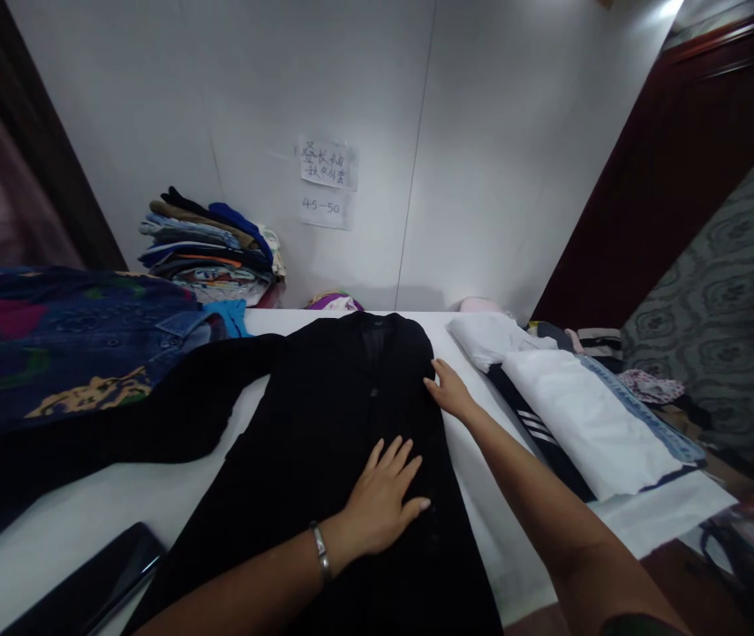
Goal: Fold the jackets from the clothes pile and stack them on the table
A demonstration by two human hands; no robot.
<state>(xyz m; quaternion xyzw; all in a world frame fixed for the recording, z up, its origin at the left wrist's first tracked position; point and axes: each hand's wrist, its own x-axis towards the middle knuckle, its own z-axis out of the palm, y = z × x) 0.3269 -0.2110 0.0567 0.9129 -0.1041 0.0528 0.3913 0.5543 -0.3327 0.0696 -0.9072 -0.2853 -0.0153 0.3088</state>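
Observation:
A black jacket [324,415] lies front up on the white table [483,495], its collar toward the wall. One black sleeve [198,406] stretches out to the left, while the sleeve on the right cannot be made out clearly against the dark body. My left hand [380,503], with a silver bracelet [320,548] at its wrist, rests flat on the jacket's front, fingers spread. At the right shoulder edge my right hand [448,389] touches the cloth, thumb and fingers apart.
Patterned denim clothing [72,344] lies at the left, and a black phone-like object [92,583] sits front left. Folded clothes [211,247] are stacked behind. White folded garments [589,424] and a dark striped one [536,428] lie right. A handwritten paper [327,165] hangs on the wall.

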